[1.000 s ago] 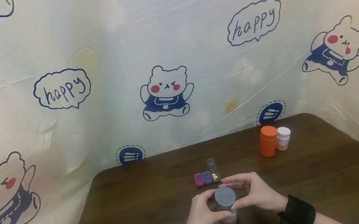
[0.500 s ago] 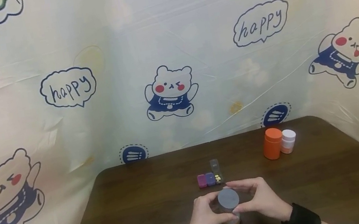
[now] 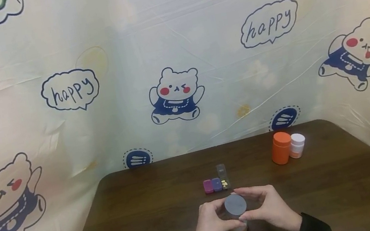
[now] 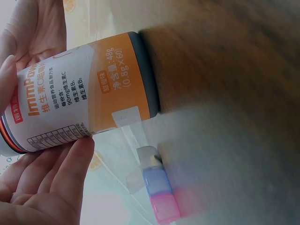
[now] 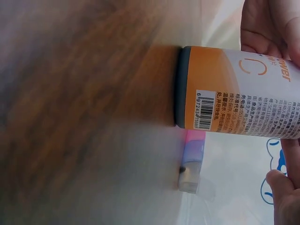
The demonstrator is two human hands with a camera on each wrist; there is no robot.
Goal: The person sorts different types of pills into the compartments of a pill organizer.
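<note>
At the frame's lower centre, your left hand (image 3: pixel 210 226) and right hand (image 3: pixel 271 208) have fingers and thumbs curled around the grey-capped vitamin C bottle (image 4: pixel 79 91).

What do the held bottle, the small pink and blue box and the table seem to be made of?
Bottle: probably plastic; its printed label looks smooth, and its grey cap matt.
Box: likely plastic; its colours are even, and its raised lid is see-through.
Table: wood, or a laminate imitating it; dark grain shows, with a soft sheen.
</note>
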